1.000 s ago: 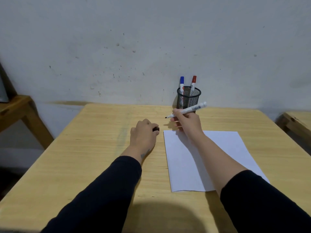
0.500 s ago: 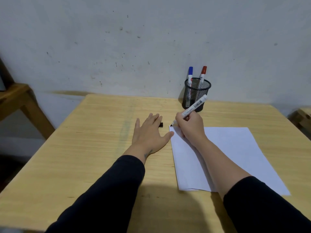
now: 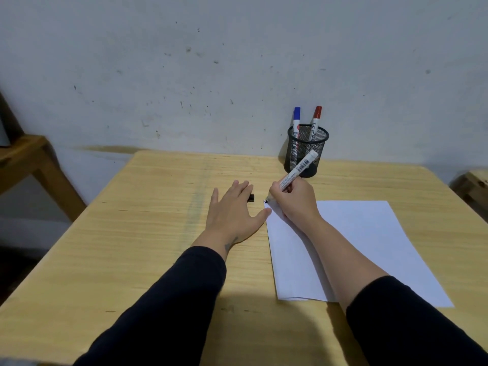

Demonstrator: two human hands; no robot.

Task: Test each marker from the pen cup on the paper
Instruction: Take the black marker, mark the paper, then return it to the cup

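right hand (image 3: pixel 295 200): fingers wrapped on uncapped marker (image 3: pixel 297 169), tip now touching far-left corner of paper (image 3: pixel 369 241); 0.5 s ago it was just above
left hand (image 3: pixel 233 211): same as before, flat on table (image 3: pixel 158 233), fingers spread, thumb at paper's left edge
black cap (image 3: pixel 251 198): left of paper, by fingertips
pen cup (image 3: pixel 306 151): beyond paper, blue marker (image 3: pixel 296 120) and red marker (image 3: pixel 316 118) inside
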